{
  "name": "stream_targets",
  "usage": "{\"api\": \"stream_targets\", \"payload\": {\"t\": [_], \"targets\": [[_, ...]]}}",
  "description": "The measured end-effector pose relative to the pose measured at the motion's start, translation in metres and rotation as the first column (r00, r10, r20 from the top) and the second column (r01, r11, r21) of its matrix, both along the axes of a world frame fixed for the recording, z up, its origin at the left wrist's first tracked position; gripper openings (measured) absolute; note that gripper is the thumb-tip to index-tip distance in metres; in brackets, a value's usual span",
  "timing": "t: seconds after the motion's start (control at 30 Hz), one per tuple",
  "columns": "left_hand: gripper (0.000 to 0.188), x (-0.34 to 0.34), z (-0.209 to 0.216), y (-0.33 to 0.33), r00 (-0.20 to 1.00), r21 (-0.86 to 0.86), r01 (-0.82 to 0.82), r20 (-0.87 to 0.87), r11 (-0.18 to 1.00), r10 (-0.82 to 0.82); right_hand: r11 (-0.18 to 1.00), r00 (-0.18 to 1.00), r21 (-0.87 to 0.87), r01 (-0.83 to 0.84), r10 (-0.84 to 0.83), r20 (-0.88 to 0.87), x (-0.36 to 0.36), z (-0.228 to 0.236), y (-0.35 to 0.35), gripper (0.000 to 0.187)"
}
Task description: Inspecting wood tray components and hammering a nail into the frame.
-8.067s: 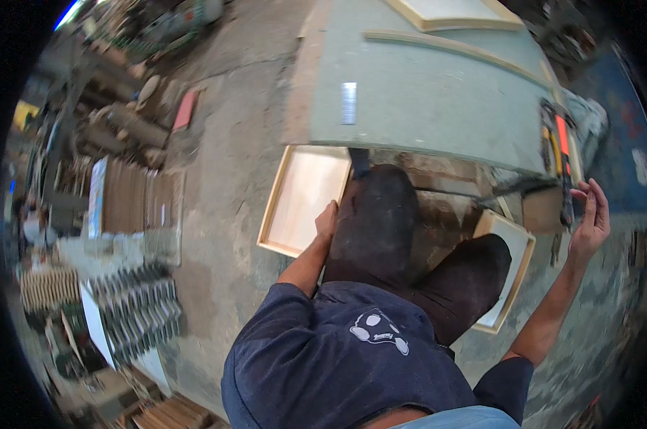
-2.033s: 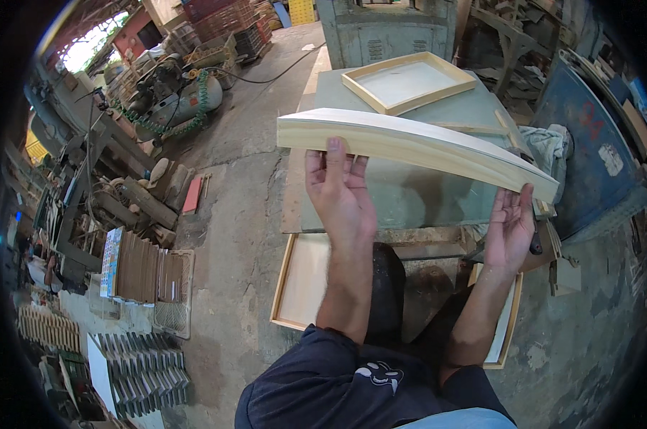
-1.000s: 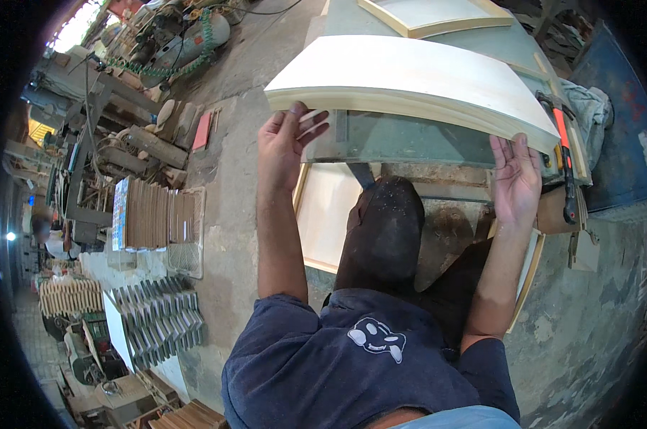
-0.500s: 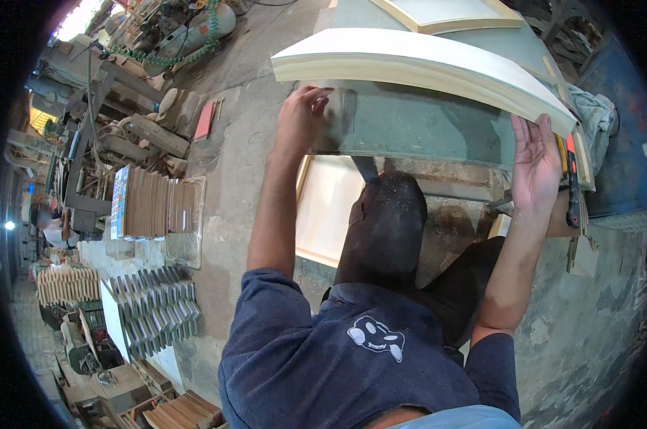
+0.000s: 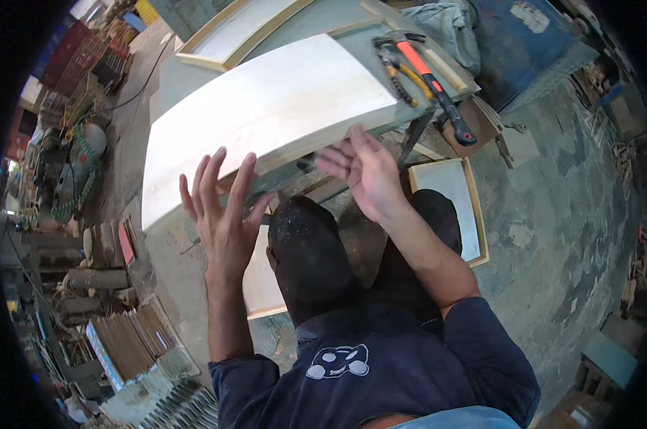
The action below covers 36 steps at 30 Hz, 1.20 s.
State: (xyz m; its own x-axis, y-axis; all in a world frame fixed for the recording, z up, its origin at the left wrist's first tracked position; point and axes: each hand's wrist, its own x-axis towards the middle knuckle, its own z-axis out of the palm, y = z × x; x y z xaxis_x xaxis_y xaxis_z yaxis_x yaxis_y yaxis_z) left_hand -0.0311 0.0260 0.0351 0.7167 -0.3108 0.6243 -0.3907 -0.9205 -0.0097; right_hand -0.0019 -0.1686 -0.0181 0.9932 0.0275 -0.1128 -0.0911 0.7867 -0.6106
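A broad white panel with pale wooden edges lies face up on the grey-green worktable in front of me. My left hand is at its near edge, fingers spread, with nothing held. My right hand hovers by the near edge further right; its fingers are apart, somewhat blurred and empty. Just beyond the panel's right end rest a claw hammer with an orange and black handle and pliers with yellow handles.
Another shallow wooden frame sits at the table's far side. A grey cloth hangs by a blue surface. Shallow wooden trays stand below, one by my right knee. Stacked boards and an air compressor are at left.
My view has turned to the right. The panel, seen edge-on before, now shows its white face. My right hand has left the panel's right end, and both hands are closer together.
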Motion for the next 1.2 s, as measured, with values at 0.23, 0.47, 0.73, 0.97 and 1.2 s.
{"api": "stream_targets", "payload": {"t": [0.23,0.47,0.73,0.97,1.2], "targets": [[0.04,0.02,-0.025,0.004,0.993,0.05,0.021,-0.115,0.999,-0.016,0.601,0.928,-0.742,-0.296,0.365,-0.075,-0.003,0.012,-0.068,0.029],[0.046,0.014,-0.03,0.006,0.993,0.042,0.074,-0.1,0.996,-0.069,-0.321,0.919,-0.865,0.386,0.048,0.392,0.068,0.051,-0.124,0.026],[0.031,0.024,0.006,-0.034,0.951,-0.109,0.245,-0.168,0.963,-0.261,-0.862,0.983,-0.476,0.175,0.177,0.041,0.105,0.053,-0.113,0.037],[0.018,0.113,0.008,-0.138,0.834,0.082,0.464,-0.376,0.882,-0.404,-0.856,0.985,-0.502,0.121,0.164,-0.043,0.116,0.051,-0.104,0.039],[0.015,0.158,-0.006,-0.178,0.77,-0.014,0.466,-0.486,0.885,-0.413,0.204,0.972,-0.956,0.212,-0.14,0.186,0.123,0.038,-0.158,0.028]]}}
